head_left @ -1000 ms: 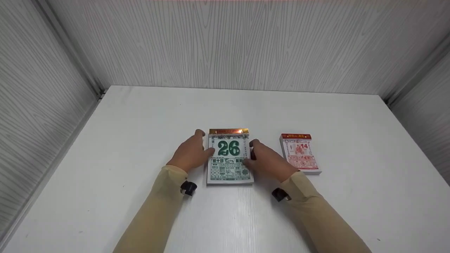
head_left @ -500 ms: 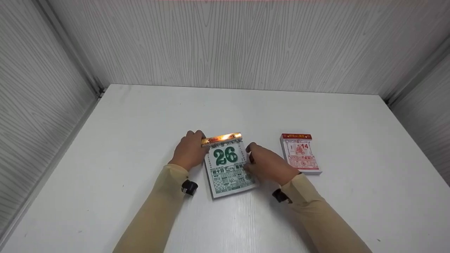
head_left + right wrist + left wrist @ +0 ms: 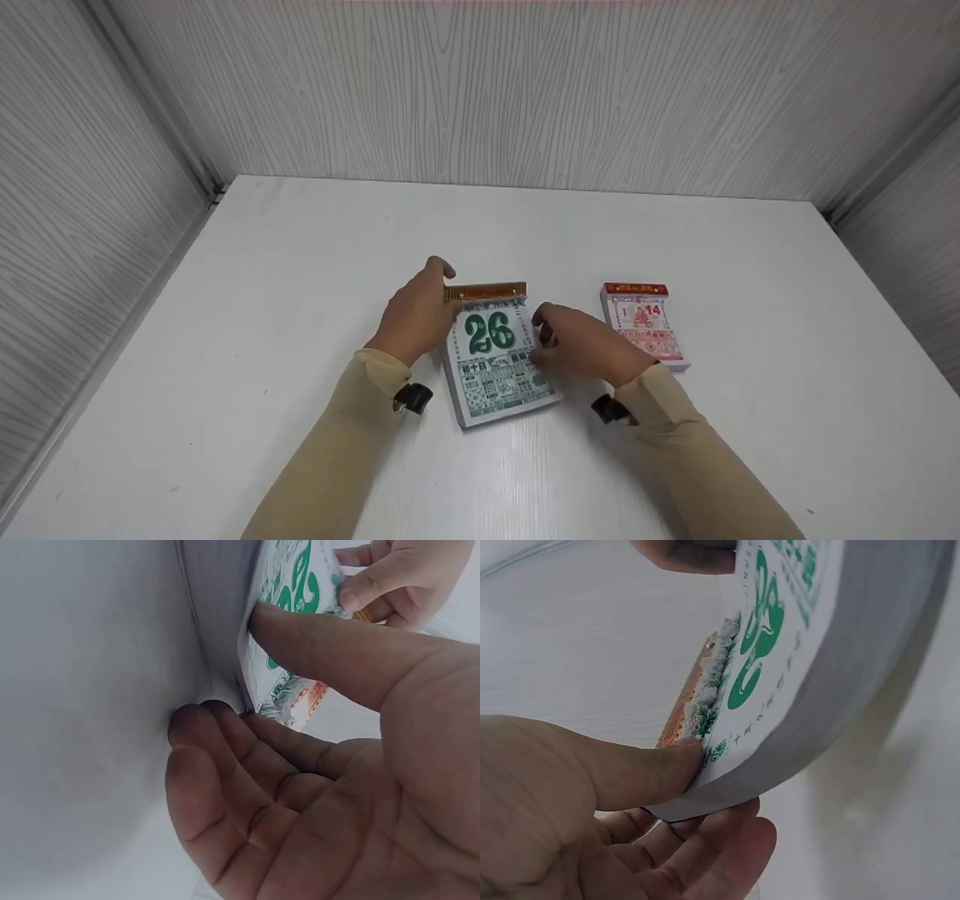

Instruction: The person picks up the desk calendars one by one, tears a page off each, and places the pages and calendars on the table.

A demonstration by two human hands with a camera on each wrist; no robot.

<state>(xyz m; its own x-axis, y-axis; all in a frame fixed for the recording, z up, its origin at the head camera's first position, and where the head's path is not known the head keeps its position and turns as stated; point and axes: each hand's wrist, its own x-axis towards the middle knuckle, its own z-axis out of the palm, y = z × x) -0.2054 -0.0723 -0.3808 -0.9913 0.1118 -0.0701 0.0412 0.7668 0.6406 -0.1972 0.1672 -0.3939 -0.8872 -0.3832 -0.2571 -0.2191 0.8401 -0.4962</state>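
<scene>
A thick tear-off calendar (image 3: 510,386) with a green 26 and a gold-and-red top strip lies turned a little on the white table, its upper end tipped up. My left hand (image 3: 416,315) grips its upper left corner. In the left wrist view the thumb (image 3: 645,772) presses on the front page while the fingers (image 3: 727,847) are beneath the pad. On the other side, my right hand (image 3: 589,346) rests at the right edge. Its thumb (image 3: 322,645) touches the page edge in the right wrist view. The other fingers (image 3: 225,795) are loosely bent beside the pad, not closed round it.
A smaller tear-off calendar (image 3: 645,322) with a red 14 and red top strip lies right of my right hand. The white table (image 3: 300,225) is bounded by wood-grain panels (image 3: 487,90) at the back and on both sides.
The green calendar has turned anticlockwise, its lower end moving toward me. My left hand has moved from beside it to gripping its top left corner. The red calendar has not moved.
</scene>
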